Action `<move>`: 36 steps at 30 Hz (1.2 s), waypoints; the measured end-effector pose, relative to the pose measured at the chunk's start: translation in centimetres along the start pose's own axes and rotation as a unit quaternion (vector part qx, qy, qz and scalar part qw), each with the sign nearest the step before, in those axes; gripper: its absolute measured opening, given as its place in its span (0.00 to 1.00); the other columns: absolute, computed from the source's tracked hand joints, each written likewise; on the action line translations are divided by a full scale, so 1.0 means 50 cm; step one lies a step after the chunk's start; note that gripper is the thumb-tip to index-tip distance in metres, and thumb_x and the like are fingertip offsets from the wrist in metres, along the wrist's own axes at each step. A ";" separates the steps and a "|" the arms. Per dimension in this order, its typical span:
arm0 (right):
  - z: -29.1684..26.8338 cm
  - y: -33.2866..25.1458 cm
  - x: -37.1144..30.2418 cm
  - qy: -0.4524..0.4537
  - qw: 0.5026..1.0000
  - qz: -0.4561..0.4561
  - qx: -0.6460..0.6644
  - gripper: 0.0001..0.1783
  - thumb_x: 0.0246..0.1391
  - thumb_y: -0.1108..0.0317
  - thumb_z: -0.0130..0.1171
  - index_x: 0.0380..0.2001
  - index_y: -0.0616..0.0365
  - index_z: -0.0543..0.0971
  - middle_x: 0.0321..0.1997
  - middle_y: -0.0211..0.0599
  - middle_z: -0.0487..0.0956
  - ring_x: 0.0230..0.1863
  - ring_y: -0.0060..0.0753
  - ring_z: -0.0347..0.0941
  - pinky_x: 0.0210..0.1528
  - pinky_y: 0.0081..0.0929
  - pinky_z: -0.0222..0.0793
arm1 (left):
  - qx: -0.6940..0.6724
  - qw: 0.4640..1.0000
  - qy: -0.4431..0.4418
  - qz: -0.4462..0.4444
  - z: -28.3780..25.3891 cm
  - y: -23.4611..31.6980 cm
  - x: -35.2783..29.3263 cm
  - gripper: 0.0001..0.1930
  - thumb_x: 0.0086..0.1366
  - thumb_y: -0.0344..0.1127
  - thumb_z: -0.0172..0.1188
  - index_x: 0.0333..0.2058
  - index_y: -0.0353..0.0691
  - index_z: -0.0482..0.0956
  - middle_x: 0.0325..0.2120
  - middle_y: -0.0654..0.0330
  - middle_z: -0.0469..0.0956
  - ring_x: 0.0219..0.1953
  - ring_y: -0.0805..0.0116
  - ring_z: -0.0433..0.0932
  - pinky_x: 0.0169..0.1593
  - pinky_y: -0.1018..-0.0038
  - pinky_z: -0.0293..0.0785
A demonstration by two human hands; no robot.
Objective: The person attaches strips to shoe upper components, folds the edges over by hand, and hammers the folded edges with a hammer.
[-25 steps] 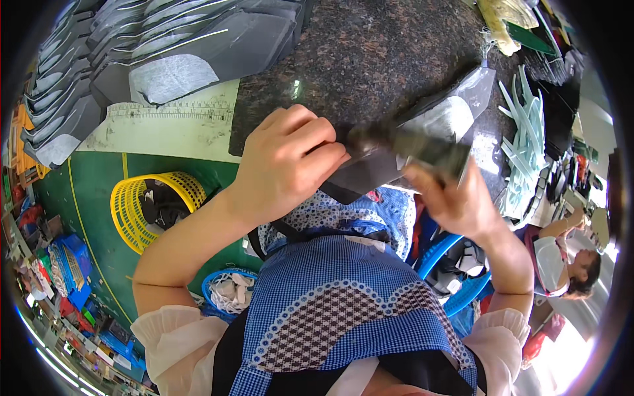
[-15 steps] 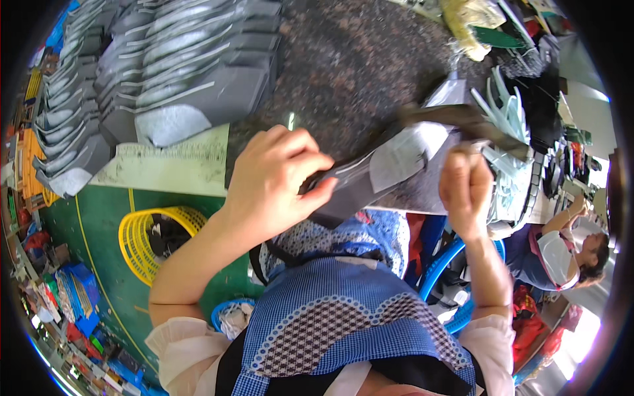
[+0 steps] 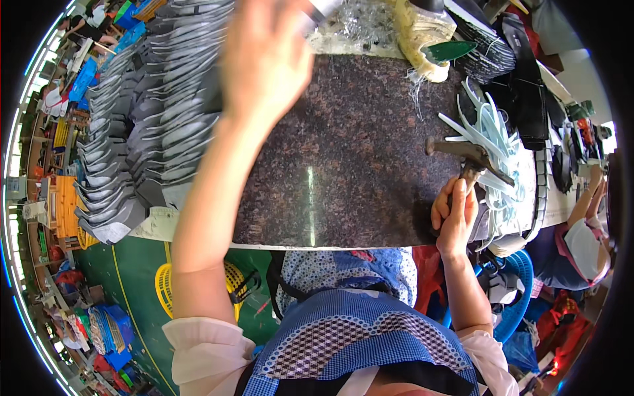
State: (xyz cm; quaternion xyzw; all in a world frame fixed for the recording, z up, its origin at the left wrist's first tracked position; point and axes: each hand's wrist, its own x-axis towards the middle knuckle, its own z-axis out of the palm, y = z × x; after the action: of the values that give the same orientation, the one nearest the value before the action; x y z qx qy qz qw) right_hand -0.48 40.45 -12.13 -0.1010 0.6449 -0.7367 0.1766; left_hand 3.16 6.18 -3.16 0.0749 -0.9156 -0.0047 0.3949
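Note:
My right hand [image 3: 454,214] is wrapped round the handle of a hammer [image 3: 470,153], whose head rests over a bundle of pale blue strips [image 3: 500,148] at the table's right side. My left hand [image 3: 267,66] is stretched toward the far side of the table, smeared by motion. Its fingers reach the upper edge of the picture, so their grip does not show. A dark and white thing [image 3: 321,9] lies beside them; I cannot tell whether the hand touches it. Overlapping rows of grey, curved flat pieces [image 3: 188,99] with whitish edges lie on the left.
The dark speckled slab [image 3: 356,152] forms the work surface. At its far side stands a yellowish, glue-crusted container [image 3: 422,39] with a green blade-like piece [image 3: 449,51]. A yellow basket [image 3: 163,290] is below left, a blue basket [image 3: 522,277] below right. Another person [image 3: 581,244] sits at right.
My left hand has gone from the near edge to the far side. The grey piece it held has left the middle of the slab. The hammer has steadied in my right hand.

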 end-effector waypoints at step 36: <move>-0.004 0.025 0.020 -0.025 0.999 -0.015 -0.038 0.09 0.73 0.66 0.49 0.35 0.55 0.70 0.19 0.21 0.59 0.16 0.12 0.50 0.16 0.14 0.49 | -0.412 0.729 -0.534 -0.122 -0.420 -0.030 -0.398 0.17 0.46 0.39 0.78 0.23 0.41 0.76 0.54 0.52 0.79 0.62 0.47 0.72 0.61 0.53 0.67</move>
State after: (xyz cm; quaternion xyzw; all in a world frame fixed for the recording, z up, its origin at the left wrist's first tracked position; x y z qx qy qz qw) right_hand -1.31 40.08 -13.49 -0.1358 0.6661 -0.7116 0.1774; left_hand 32.02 8.55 -3.21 0.0017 -0.8667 -0.4686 -0.1707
